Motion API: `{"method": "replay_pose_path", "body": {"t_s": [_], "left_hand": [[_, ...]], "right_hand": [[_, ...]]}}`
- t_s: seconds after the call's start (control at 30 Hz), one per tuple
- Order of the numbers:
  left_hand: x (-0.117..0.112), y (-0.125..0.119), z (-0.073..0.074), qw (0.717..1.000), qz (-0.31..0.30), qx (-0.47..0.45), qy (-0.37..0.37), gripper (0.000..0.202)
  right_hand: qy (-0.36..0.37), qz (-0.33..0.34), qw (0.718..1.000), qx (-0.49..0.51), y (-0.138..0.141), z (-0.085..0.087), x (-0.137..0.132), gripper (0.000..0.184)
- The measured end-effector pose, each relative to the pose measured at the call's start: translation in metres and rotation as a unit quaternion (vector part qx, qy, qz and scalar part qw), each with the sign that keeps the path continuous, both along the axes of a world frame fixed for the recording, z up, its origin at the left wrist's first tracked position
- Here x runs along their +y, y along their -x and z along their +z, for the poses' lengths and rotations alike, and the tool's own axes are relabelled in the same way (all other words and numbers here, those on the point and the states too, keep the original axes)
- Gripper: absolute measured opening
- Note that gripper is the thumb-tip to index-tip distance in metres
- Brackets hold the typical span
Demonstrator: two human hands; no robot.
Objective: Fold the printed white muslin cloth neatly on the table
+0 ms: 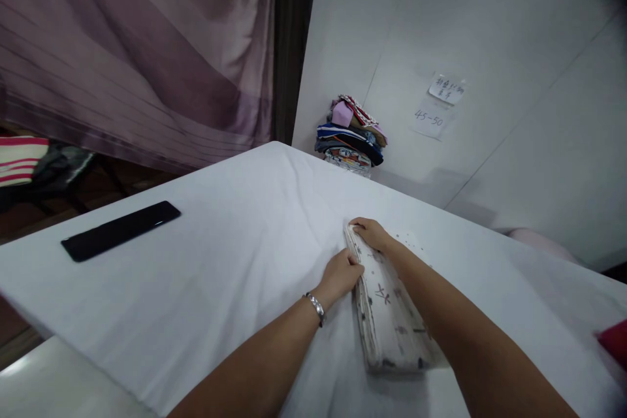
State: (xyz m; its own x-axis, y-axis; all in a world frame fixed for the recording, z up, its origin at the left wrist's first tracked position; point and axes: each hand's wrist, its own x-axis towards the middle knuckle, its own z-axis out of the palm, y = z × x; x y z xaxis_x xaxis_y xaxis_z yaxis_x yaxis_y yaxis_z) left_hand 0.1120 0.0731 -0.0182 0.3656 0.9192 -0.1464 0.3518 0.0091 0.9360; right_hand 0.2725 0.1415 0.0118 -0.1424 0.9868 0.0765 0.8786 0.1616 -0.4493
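A folded white cloth (386, 313) with small dark printed figures lies on the white-covered table (220, 274), its layers stacked along the left side. My left hand (341, 274), a silver bracelet at its wrist, pinches the left folded edge between thumb and fingers. Farther up, my right hand (371, 233) grips the far left corner of the same cloth, fingers curled over the edge. My right forearm hides part of the cloth's right side.
A flat black slab (122, 230) lies at the table's left. Beyond the far edge stands a pile of folded clothes (350, 134) against the white wall. Handwritten paper notes (431, 119) are stuck there. A pinkish curtain (147, 46) hangs at left; something red (614, 343) shows at right.
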Motion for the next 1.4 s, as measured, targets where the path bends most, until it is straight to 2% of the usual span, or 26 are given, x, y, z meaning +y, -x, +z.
{"method": "replay_pose_path", "body": {"t_s": [0.2,0.33,0.43,0.6,0.77,0.9,0.97,1.03,1.17,1.23,1.3,1.4], "left_hand": [[0.001,-0.002,-0.004,1.0,-0.004,0.0,-0.008,0.007],[0.0,-0.001,-0.003,1.0,-0.012,-0.006,0.002,0.006],[0.0,0.0,-0.003,1.0,-0.015,-0.012,-0.002,0.007],[0.001,0.0,-0.003,1.0,-0.016,-0.01,0.001,0.008],[-0.001,0.0,0.005,1.0,-0.021,-0.011,0.02,0.008],[0.0,0.0,0.012,0.999,-0.016,-0.009,0.036,0.008],[0.001,0.0,0.011,0.999,-0.016,-0.013,0.042,0.01],[0.003,0.0,0.01,0.998,-0.014,-0.025,0.051,0.015],[0.001,0.001,0.01,0.996,-0.017,-0.051,0.075,0.034],[0.0,0.002,0.012,0.995,-0.015,-0.053,0.084,0.042],[-0.001,0.003,0.012,0.995,-0.015,-0.052,0.088,0.048],[0.0,0.004,0.01,0.995,-0.018,-0.058,0.084,0.053]], "right_hand": [[-0.046,-0.034,0.997,-0.054,0.006,-0.004,-0.015,0.033],[-0.04,-0.037,0.996,-0.072,0.012,-0.008,-0.019,0.037],[-0.037,-0.043,0.995,-0.083,0.012,-0.004,-0.022,0.038],[-0.056,-0.088,0.989,-0.102,0.011,-0.003,-0.04,0.043],[-0.019,-0.071,0.989,-0.125,0.017,-0.01,-0.056,0.044],[0.003,-0.06,0.992,-0.114,0.016,-0.001,-0.058,0.044],[-0.007,-0.07,0.993,-0.096,0.006,0.006,-0.065,0.043],[-0.021,-0.11,0.991,-0.074,-0.011,0.012,-0.079,0.044],[-0.031,-0.198,0.978,-0.057,-0.06,0.018,-0.124,0.048],[-0.022,-0.258,0.965,-0.043,-0.083,0.016,-0.147,0.047],[0.003,-0.284,0.958,-0.033,-0.098,0.009,-0.166,0.048],[0.075,-0.342,0.937,0.003,-0.104,-0.005,-0.184,0.063]]}}
